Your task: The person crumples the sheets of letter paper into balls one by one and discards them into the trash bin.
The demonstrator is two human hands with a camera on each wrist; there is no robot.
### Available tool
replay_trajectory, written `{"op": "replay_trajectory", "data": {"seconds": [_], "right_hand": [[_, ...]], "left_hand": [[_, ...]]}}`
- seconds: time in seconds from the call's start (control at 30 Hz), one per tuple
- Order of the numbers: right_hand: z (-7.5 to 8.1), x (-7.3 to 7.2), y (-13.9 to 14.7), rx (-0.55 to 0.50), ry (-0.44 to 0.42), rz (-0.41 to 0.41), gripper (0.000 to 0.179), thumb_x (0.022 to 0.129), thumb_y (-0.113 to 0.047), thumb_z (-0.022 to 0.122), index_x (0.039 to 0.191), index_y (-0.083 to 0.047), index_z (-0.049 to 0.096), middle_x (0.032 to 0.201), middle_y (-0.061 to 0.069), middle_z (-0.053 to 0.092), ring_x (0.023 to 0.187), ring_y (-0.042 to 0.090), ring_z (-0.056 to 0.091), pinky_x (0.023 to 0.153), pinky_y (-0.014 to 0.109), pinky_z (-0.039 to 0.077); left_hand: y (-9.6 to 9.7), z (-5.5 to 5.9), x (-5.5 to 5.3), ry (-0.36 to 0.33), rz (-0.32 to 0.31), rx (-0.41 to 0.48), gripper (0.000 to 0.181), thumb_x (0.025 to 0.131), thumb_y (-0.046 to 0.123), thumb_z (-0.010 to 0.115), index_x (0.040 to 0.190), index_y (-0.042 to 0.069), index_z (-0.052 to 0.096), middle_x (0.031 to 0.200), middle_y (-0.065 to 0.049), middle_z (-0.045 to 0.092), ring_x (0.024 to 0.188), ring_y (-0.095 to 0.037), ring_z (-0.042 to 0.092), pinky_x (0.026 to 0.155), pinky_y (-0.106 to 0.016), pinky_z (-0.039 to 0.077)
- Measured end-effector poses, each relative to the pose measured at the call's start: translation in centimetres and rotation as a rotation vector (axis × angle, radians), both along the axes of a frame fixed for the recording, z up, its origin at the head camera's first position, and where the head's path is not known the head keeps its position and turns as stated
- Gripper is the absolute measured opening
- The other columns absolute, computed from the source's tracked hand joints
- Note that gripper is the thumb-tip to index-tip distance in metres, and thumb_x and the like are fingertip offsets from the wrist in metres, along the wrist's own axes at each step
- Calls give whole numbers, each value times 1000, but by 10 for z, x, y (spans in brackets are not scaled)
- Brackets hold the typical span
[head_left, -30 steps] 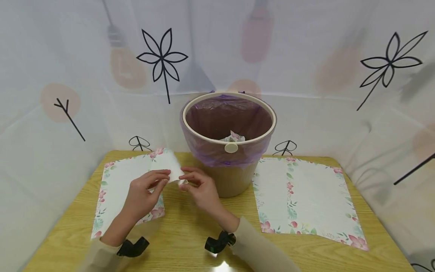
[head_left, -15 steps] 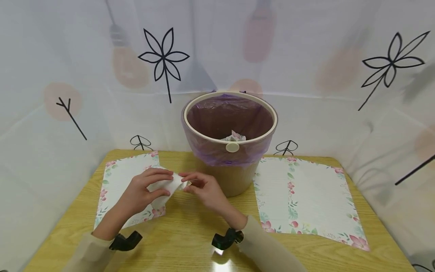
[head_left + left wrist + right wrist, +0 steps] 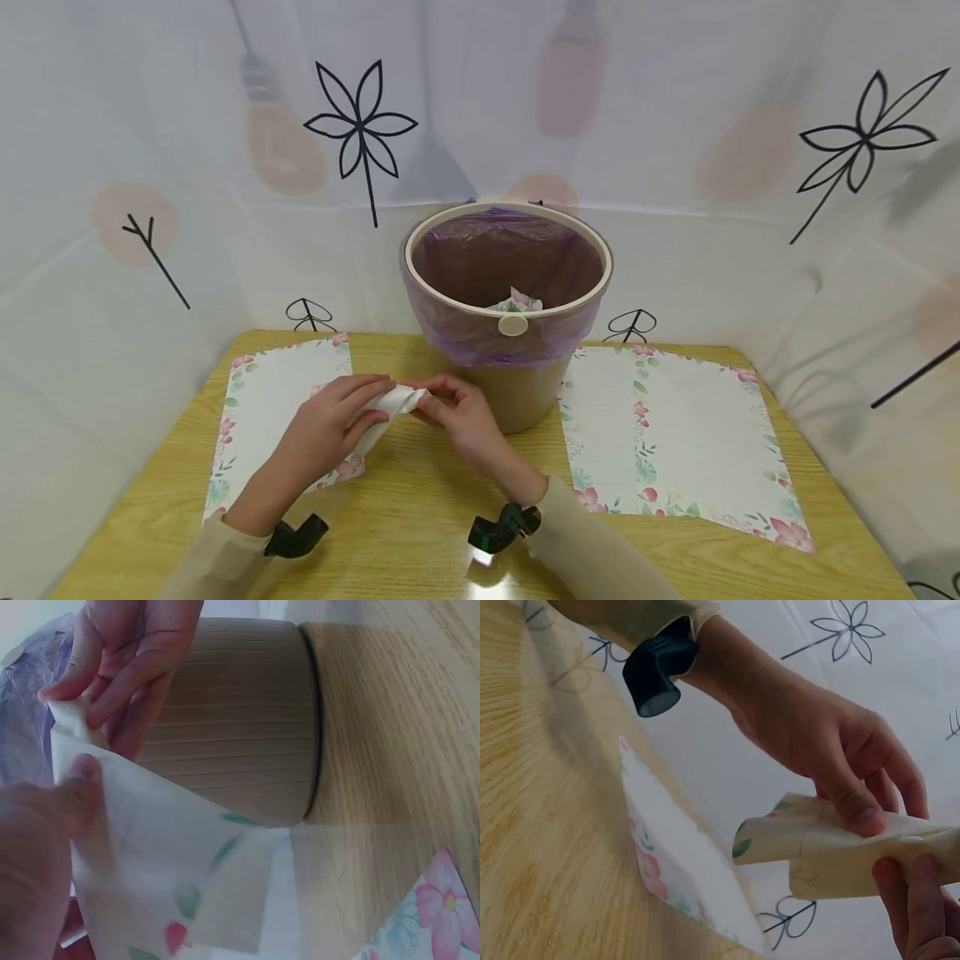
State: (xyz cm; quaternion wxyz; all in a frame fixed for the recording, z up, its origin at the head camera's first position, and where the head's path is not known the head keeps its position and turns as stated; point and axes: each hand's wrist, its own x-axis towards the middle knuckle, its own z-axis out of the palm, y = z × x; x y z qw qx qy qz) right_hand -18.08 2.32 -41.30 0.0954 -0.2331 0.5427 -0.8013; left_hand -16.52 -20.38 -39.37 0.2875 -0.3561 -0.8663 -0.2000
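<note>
Between my two hands is a sheet of floral-bordered paper [image 3: 393,402], bunched and twisted at its right end. My left hand [image 3: 330,421] pinches its middle between thumb and fingers, the thumb [image 3: 84,780] lying over the paper in the left wrist view. At the twisted end my right hand [image 3: 461,417] pinches it with thumb and fingertips. The looser part of the paper [image 3: 810,877] hangs below the left thumb in the right wrist view, showing leaves and a pink bud. Both hands are above the table, left of the bin's foot.
A beige bin [image 3: 517,392] with a purple liner stands at the back middle; crumpled floral paper [image 3: 519,302] lies inside. Flat floral sheets lie on the table at left [image 3: 277,400] and right [image 3: 697,433]. A printed white cloth [image 3: 675,275] hangs behind the table.
The paper has gone from a loose, spread corner to a narrower twisted strip between the hands. My right hand has shifted slightly right; the bin and flat sheets stay put.
</note>
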Motion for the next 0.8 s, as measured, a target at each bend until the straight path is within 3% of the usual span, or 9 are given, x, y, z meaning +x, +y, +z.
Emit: {"op": "replay_trajectory", "data": {"seconds": [0.1, 0.23, 0.33, 0.5, 0.67, 0.8], "right_hand": [[-2, 0, -2, -20, -26, -1, 36, 96, -9, 63, 115, 19, 52, 128, 26, 61, 111, 20, 63, 95, 40, 50], [-5, 0, -4, -67, -56, -5, 20, 95, -11, 64, 108, 5, 62, 131, 31, 57, 114, 22, 63, 97, 39, 49], [-4, 3, -7, -66, -66, -22, 16, 96, -6, 64, 106, 5, 61, 133, 31, 55, 117, 25, 62, 96, 38, 50], [1, 10, -10, -1, -24, -31, 27, 97, -1, 61, 113, 18, 52, 137, 25, 56, 124, 28, 57, 95, 37, 51], [4, 8, -7, 9, 6, -4, 33, 99, -9, 60, 106, 22, 54, 136, 27, 55, 124, 32, 56, 94, 40, 51], [7, 4, -2, 52, -20, 24, 23, 94, 3, 64, 103, 22, 56, 135, 27, 56, 120, 31, 59, 89, 37, 54]], "left_hand": [[3, -1, 1, 42, 42, -3, 46, 78, 16, 83, 122, 13, 70, 113, -5, 70, 99, -25, 68, 72, -43, 58], [7, -2, 1, 102, 61, 35, 41, 75, 13, 85, 115, 12, 74, 101, -5, 74, 86, -23, 71, 64, -39, 58], [10, -3, 1, 130, 70, 74, 36, 75, 9, 85, 110, 9, 75, 96, -7, 75, 81, -23, 73, 63, -38, 58], [15, -1, 1, 155, 98, 143, 31, 74, 0, 83, 104, 6, 77, 92, -10, 76, 79, -24, 74, 60, -37, 58], [15, 4, 0, 123, 101, 202, 32, 71, -4, 85, 101, 5, 78, 92, -8, 76, 81, -23, 74, 64, -37, 59], [16, 5, 1, 84, 100, 226, 28, 72, -2, 85, 98, 5, 79, 91, -6, 76, 81, -20, 74, 65, -35, 58]]}}
